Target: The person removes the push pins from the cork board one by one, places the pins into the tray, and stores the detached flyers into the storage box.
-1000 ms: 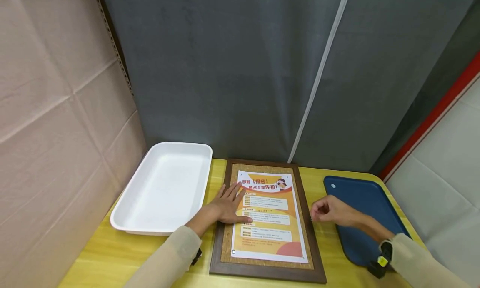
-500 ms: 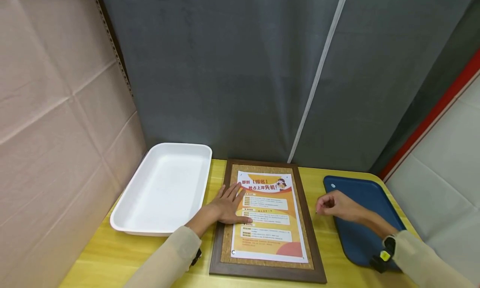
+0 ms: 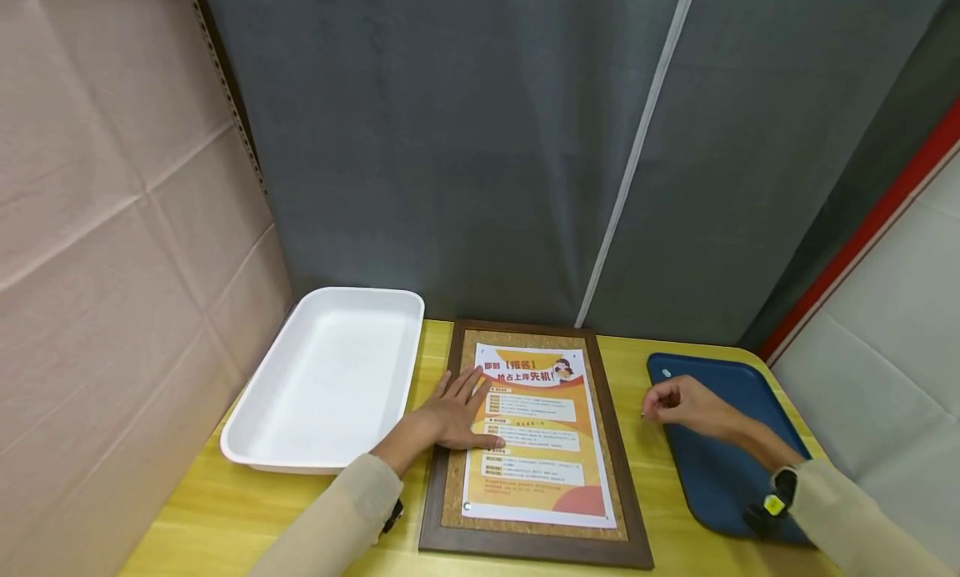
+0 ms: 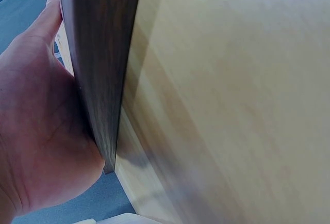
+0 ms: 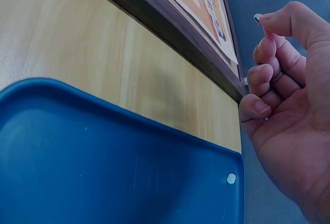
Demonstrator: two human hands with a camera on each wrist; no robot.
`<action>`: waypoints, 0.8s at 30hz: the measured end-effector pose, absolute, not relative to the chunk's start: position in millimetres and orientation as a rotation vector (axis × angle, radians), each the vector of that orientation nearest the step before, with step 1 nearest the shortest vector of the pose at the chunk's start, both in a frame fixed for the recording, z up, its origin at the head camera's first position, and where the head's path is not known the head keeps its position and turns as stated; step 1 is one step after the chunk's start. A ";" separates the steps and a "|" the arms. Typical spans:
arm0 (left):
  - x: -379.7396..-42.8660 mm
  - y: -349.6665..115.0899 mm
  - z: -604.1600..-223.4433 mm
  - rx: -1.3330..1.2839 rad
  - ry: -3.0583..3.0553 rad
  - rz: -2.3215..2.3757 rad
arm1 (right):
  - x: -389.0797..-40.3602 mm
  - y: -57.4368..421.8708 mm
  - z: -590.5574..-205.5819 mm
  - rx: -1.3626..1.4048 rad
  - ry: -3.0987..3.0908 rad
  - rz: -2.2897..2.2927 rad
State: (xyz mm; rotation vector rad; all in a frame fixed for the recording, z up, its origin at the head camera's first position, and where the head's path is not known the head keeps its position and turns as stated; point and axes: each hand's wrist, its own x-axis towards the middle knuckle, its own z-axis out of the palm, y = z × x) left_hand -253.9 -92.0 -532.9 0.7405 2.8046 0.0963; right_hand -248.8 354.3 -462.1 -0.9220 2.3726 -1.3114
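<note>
Poster (image 3: 536,439) lies face up on the framed corkboard (image 3: 622,477), long axis running away from the person. Left hand (image 3: 455,414) is nearer: spread fingers rest on its left side. Right hand (image 3: 684,403), by the blue tray (image 3: 720,494), pinches a small pin (image 5: 257,17); poster lies leftward, apart from it.

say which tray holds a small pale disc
The dark blue rectangular tray: the disc lies near its far left corner; the white rectangular tray shows none.
</note>
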 end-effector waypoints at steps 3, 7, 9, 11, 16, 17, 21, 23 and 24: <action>-253.6 -92.0 -534.3 0.744 2.814 0.103 | -249.6 357.7 -460.6 -0.884 2.412 -1.291; -253.8 -92.2 -534.2 0.742 2.812 0.099 | -251.4 363.6 -460.0 -0.816 2.450 -1.275; -254.0 -92.4 -533.9 0.741 2.812 0.096 | -252.9 367.0 -460.3 -0.773 2.457 -1.278; -253.7 -92.4 -533.4 0.742 2.812 0.093 | -254.0 370.7 -460.7 -0.739 2.467 -1.280; -254.0 -92.0 -533.4 0.751 2.807 0.089 | -256.2 379.9 -462.2 -0.680 2.546 -1.250; -254.1 -92.0 -533.4 0.753 2.805 0.087 | -256.6 381.6 -462.2 -0.668 2.563 -1.243; -254.4 -92.3 -533.1 0.754 2.804 0.085 | -258.7 387.7 -462.3 -0.621 2.620 -1.217; -254.4 -92.6 -533.3 0.754 2.805 0.096 | -259.6 390.1 -462.6 -0.596 2.637 -1.211; -254.4 -92.7 -533.2 0.754 2.803 0.103 | -260.0 391.1 -462.9 -0.583 2.646 -1.207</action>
